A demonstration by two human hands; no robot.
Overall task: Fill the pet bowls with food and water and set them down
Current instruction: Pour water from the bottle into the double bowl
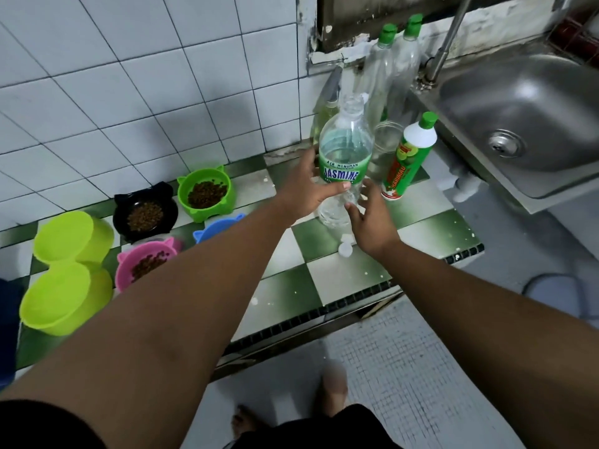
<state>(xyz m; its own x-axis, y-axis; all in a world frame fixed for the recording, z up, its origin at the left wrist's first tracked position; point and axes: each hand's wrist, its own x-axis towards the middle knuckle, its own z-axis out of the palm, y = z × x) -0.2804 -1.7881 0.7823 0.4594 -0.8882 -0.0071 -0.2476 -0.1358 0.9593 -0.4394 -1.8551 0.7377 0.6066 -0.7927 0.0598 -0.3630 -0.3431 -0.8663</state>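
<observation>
Left forearm lies across the checked counter (291, 286), hiding part of the pink bowl (142, 264) and nearly all of the blue bowl (214, 230), so the blue one's contents can't be told. Just past it the water bottle (345, 150) stands upright on the counter, long axis vertical, uncapped neck pointing up, with a white cap (345, 250) lying by the right wrist. The left hand (304, 186) wraps the green label, thumb across the front, and the right hand (369, 218) is spread, fingers nearly straight at the bottle's lower body, contact unclear.

Clear glossy plastic bottle (345, 147), brushed steel sink (551, 102), glossy tiled counter (291, 286)
</observation>
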